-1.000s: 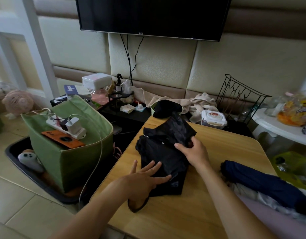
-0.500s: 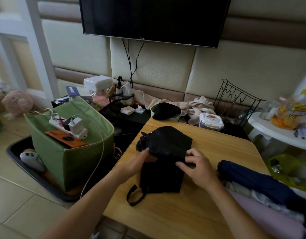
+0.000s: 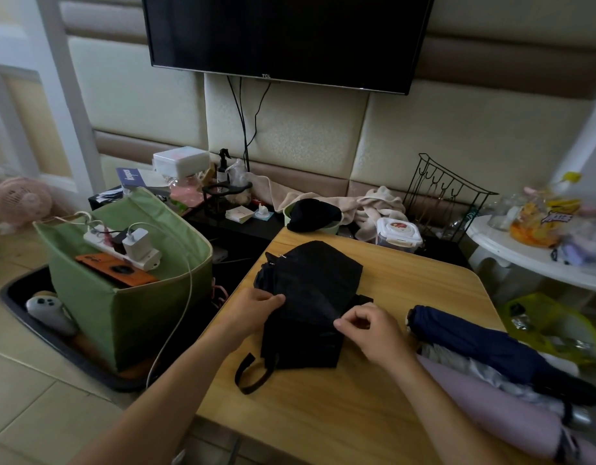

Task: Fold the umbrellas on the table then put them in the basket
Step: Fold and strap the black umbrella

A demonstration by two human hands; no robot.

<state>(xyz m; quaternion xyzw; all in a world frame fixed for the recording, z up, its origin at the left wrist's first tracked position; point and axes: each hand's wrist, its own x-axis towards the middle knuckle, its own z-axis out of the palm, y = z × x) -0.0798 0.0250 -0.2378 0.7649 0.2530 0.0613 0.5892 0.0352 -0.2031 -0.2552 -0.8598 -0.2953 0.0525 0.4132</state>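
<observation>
Black umbrella [image 3: 310, 297] lengthwise, strap toward viewer.

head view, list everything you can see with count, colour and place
black fabric umbrella: 1, black, table centre, wrist strap toward the near edge
navy folded umbrella: 1, navy, table right
lilac folded umbrella: 1, lilac, table near right
wooden table: 1, light wood
green fabric basket: 1, green, floor left of table
white power strip: 1, white, on basket
flat black television: 1, black, wall
left hand: grips umbrella's left edge
right hand: fingers pinch umbrella's right edge
</observation>
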